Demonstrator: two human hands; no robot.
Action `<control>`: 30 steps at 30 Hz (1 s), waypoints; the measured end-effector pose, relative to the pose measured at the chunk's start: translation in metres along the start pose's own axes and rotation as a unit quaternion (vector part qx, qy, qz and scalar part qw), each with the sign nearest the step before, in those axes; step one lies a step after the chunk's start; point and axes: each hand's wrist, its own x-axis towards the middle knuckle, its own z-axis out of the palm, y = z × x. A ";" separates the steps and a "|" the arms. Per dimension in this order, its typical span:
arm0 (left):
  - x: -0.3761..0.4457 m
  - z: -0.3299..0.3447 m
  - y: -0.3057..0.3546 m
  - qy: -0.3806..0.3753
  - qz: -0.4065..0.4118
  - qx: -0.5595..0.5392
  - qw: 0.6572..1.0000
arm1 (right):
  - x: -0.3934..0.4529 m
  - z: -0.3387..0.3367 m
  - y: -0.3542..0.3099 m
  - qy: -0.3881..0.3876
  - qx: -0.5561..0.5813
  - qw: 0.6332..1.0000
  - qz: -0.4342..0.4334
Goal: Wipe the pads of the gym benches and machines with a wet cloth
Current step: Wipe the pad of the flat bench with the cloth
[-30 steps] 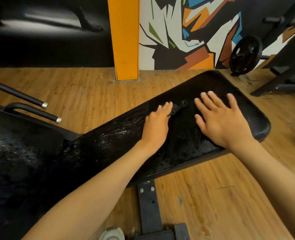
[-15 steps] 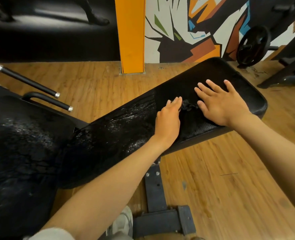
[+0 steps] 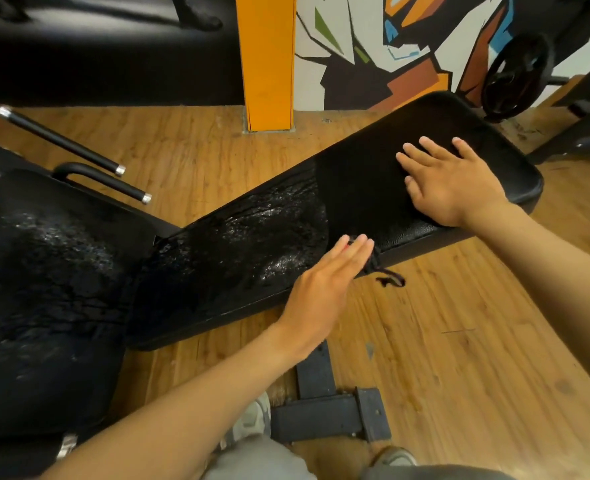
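A shoe (image 3: pixel 252 424) and the bench's metal foot (image 3: pixel 331 415) stand on the wood floor (image 3: pixel 460 341). The left hand (image 3: pixel 324 285) lies at the pad's near edge, fingers (image 3: pixel 356 249) straight and together, pressing a dark cloth (image 3: pixel 378 268) whose frayed end hangs over the edge. Left of it the pad (image 3: pixel 245 244) glistens wet. Farther on, the right hand (image 3: pixel 449 183) rests flat on the dry part, fingers spread. Beyond stand an orange post (image 3: pixel 266 60) and a weight plate (image 3: pixel 515 77).

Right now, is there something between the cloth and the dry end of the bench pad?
Yes. The right hand rests flat on the dry part of the bench pad, beyond the cloth under the left hand.
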 end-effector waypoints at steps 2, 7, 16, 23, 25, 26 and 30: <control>-0.023 -0.004 -0.014 0.008 -0.042 0.017 0.999 | 0.000 0.001 -0.001 0.000 -0.008 1.000 -0.005; 0.008 -0.002 0.015 0.064 -0.116 -0.063 0.989 | 0.003 0.002 -0.003 0.000 -0.019 1.000 0.004; 0.009 -0.002 0.020 0.055 -0.093 -0.050 0.993 | 0.004 0.005 -0.001 0.009 -0.026 1.000 0.007; 0.111 -0.005 -0.072 0.059 -0.226 0.016 0.972 | 0.014 0.016 -0.018 0.021 -0.021 0.999 0.034; 0.129 -0.005 -0.093 0.056 -0.237 0.007 0.970 | 0.015 0.020 -0.022 0.030 -0.023 0.999 0.032; 0.128 -0.003 -0.094 0.068 -0.234 0.008 0.970 | 0.015 0.021 -0.022 0.036 -0.023 0.999 0.030; 0.061 0.001 -0.054 0.099 -0.162 0.001 0.982 | 0.020 0.022 -0.028 0.031 -0.023 0.999 0.003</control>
